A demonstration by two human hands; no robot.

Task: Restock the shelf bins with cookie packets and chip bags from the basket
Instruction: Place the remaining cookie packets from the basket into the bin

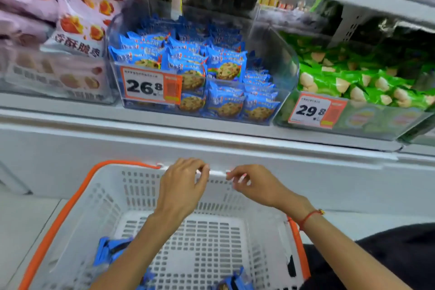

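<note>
The white basket (pixel 113 198) with an orange rim sits low in front of me. A few blue cookie packets (pixel 110 251) lie on its floor at the near left, and another blue packet (pixel 235 282) lies at the near right. My left hand (pixel 183 186) and my right hand (pixel 255 185) hover side by side over the basket's far rim, fingers loosely curled, with no packet in either. Above them, a clear shelf bin (pixel 275 59) is packed with blue cookie packets (pixel 188 66). To its right a bin holds green chip bags (pixel 353 82).
A clear bin of pink snack bags (pixel 75 28) stands at the left. Orange price tags read 26.8 (pixel 150 87) and 29.8 (pixel 315 110). A white shelf ledge (pixel 211 134) juts out between bins and basket. Another shelf with dark packets runs above.
</note>
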